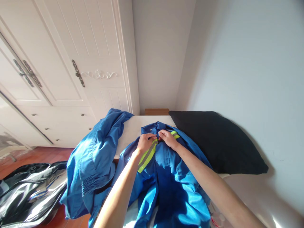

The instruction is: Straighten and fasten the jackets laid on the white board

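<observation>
A blue work jacket with yellow-green and grey reflective strips lies front side up before me, its collar at the far end. My left hand pinches the jacket's front edge just below the collar, thumb and fingers together. Close beside it, my right hand grips the opposite front edge with curled fingers. The two hands nearly meet at the top of the front opening. Lower down, the front hangs apart and a zipper edge shows. Whatever small part lies between my fingertips is hidden.
Blue trousers with a gathered waist drape over the left side of the white surface. A black cushion leans against the wall at right. A clear-and-black bag sits on the red-brown floor. A white wardrobe stands at left.
</observation>
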Action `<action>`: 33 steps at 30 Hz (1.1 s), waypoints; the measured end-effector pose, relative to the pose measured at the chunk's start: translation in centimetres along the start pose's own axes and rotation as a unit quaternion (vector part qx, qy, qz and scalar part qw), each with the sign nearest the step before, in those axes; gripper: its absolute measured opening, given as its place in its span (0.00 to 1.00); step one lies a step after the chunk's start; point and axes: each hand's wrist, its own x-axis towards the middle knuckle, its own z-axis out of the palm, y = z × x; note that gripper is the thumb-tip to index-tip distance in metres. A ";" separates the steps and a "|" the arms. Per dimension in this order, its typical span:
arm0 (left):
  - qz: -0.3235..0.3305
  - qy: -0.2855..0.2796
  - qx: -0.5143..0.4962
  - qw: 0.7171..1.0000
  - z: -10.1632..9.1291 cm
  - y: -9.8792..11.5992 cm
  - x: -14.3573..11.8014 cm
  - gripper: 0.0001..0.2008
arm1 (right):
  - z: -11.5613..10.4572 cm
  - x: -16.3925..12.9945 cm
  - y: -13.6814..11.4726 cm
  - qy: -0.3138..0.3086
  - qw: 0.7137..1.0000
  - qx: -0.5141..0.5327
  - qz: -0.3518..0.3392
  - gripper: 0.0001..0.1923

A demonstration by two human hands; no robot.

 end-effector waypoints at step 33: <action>-0.062 0.233 -0.163 0.957 -1.9 -1.0 0.2 0.23 | -3.1 -0.6 0.8 0.278 0.914 0.297 0.008 0.20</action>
